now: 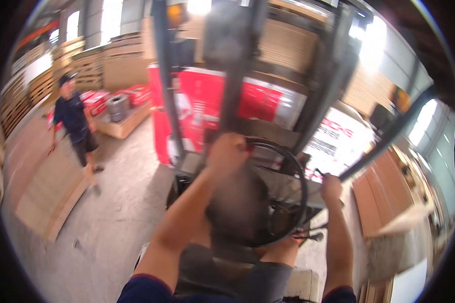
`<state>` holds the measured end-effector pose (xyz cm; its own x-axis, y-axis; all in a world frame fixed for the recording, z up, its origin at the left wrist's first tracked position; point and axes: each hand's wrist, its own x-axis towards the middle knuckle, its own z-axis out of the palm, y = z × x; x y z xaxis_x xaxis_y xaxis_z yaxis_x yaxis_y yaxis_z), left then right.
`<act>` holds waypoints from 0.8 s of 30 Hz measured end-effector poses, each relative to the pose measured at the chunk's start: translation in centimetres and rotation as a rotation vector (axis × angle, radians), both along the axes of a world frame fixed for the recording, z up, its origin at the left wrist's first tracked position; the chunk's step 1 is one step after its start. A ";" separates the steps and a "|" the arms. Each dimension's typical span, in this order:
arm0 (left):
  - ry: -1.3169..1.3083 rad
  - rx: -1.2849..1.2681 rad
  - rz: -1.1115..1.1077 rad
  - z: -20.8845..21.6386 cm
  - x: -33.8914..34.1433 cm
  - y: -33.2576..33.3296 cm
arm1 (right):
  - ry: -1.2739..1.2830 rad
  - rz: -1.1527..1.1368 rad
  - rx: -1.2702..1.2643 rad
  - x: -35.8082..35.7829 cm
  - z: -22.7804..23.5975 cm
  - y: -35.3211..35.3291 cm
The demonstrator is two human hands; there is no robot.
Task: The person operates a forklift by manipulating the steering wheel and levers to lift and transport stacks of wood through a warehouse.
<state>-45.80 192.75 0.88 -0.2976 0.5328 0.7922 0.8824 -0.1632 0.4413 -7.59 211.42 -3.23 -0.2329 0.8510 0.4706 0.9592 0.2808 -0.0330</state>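
I sit at the controls of a forklift. My left hand (229, 151) is closed at the upper left of the black steering wheel (304, 194), perhaps on its knob; motion blur smears the grip. My right hand (331, 188) is closed on a thin dark lever (318, 172) to the right of the wheel, its end poking past the fingers. More black-knobbed levers (316, 237) stick out lower down, near my right knee. Ahead rises the forklift's mast (233, 86), with red and white wrapped goods (202, 96) right beyond it.
At the left a person (76, 121) in dark clothes stands beside stacked brown boards (53, 194). Behind are wooden pallets (88, 70) and a low crate (124, 126) with red packages. More brown boards (381, 192) stand at the right, past a slanting dark pillar (389, 136).
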 end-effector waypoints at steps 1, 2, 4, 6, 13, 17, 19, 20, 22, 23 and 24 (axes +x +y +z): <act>0.004 -0.006 -0.029 -0.2 -1.0 -0.1 | -0.017 -0.007 0.019 -1.2 -0.6 -2.6; -0.028 -0.001 -0.097 -0.9 -1.8 0.3 | -0.010 -0.006 0.034 -0.2 -2.4 -3.8; -0.076 -0.084 -0.138 0.6 -1.2 -0.6 | 0.024 0.036 0.048 1.9 -5.1 -6.9; -0.034 0.006 -0.164 0.3 -1.6 -0.1 | 0.098 0.134 0.044 2.5 -5.6 -10.1; -0.040 -0.065 -0.160 1.3 -0.9 0.9 | 0.304 0.034 0.533 4.1 -0.5 -9.6; 0.115 -0.091 -0.124 2.7 2.4 5.5 | 0.475 -0.147 0.014 3.5 -0.9 -4.2; 0.153 -0.145 -0.201 3.9 7.2 7.5 | 0.519 -0.066 0.023 4.7 -0.9 -1.8; 0.163 -0.152 -0.244 3.6 9.7 8.4 | 0.503 -0.077 0.002 4.7 -0.2 -1.8; 0.147 -0.161 -0.413 2.1 14.0 7.5 | 0.527 -0.046 0.027 3.5 0.8 -2.8; 0.141 -0.109 -0.481 0.8 15.8 6.2 | 0.508 -0.008 0.009 3.2 1.0 -2.5; 0.169 -0.128 -0.612 -0.8 17.0 5.3 | 0.486 -0.046 -0.019 2.8 1.1 -2.2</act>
<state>-28.78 198.04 0.05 0.2130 0.6601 0.7204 0.7057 -0.6138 0.3537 -4.76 209.23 -2.14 0.0478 0.8650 0.4995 0.8426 0.2337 -0.4852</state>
